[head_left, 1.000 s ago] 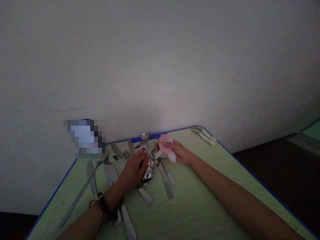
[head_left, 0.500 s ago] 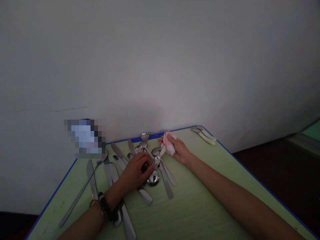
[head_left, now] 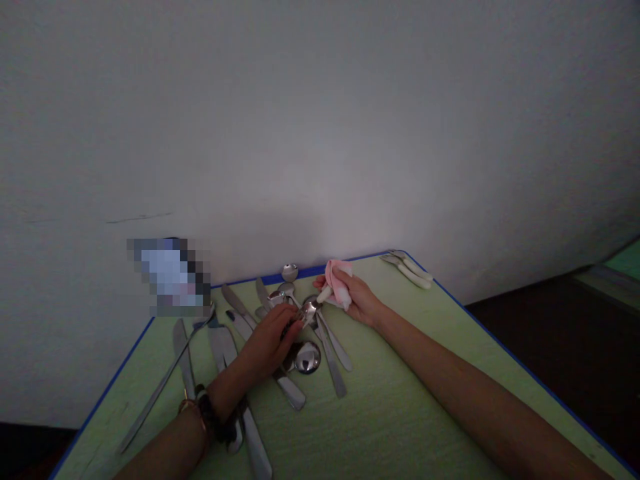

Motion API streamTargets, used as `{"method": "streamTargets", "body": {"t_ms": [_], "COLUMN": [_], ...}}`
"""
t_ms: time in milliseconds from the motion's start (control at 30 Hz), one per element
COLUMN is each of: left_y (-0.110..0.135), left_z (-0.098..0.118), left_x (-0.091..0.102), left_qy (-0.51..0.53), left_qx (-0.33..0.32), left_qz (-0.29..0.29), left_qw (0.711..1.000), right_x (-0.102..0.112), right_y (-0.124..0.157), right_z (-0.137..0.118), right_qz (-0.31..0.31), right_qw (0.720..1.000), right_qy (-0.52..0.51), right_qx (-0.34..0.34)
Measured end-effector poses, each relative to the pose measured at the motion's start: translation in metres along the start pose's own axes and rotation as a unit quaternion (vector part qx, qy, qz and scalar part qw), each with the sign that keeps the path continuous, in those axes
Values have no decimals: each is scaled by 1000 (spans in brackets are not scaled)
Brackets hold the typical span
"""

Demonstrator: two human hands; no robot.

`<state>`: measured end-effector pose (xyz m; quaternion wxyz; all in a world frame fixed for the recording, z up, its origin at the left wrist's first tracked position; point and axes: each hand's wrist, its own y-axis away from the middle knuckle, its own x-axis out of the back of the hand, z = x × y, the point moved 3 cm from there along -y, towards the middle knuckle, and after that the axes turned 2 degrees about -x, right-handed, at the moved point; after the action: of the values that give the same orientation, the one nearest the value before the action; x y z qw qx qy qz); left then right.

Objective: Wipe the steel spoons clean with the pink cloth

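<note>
Compared with a second ago, the crumpled pink-and-white cloth (head_left: 339,283) has shifted slightly toward one o'clock and bunched up, and the white-handled metal fork (head_left: 309,311) now shows its shiny head between the hands. The person's right hand (head_left: 361,297) is closed around the cloth, which wraps the fork's handle. The left hand (head_left: 273,339) has its fingers and thumb pinched at the tine end, partly hiding the tines. The hands are apart, joined only by the fork, which slants from two o'clock down to eight o'clock just above a loose pile of cutlery.

Around the fork, a round, mirror-bright metal spoon bowl (head_left: 307,358) lies at six o'clock, and flat metal handles (head_left: 330,370) point toward five. At eleven o'clock, another round metal spoon bowl (head_left: 290,272) sits at the far edge. Straight metal knife blades (head_left: 234,298) lie toward ten o'clock, and a long, thin-handled metal utensil (head_left: 165,381) toward eight. Well apart at two o'clock, two white-handled metal forks (head_left: 414,275) lie side by side on the pale green, blue-edged tabletop (head_left: 380,420). A plain grey wall (head_left: 350,133) rises at twelve.
</note>
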<state>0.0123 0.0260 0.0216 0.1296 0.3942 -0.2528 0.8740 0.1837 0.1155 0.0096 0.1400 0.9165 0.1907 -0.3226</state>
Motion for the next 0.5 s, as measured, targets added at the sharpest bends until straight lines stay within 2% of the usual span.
{"method": "streamTargets", "body": {"t_ms": [333, 500], "left_y": [2, 1], "left_z": [2, 3], "left_x": [-3, -4], "left_qy": [-31, -38], "left_qx": [-40, -37], "left_qz": [-20, -41], "left_qw": [999, 998], "right_x": [-8, -11], "right_y": [5, 8], "right_z": [-1, 3], "right_qz": [-16, -28], "right_qw": [999, 996], "right_qy": [31, 58], "right_qx": [-33, -56]}}
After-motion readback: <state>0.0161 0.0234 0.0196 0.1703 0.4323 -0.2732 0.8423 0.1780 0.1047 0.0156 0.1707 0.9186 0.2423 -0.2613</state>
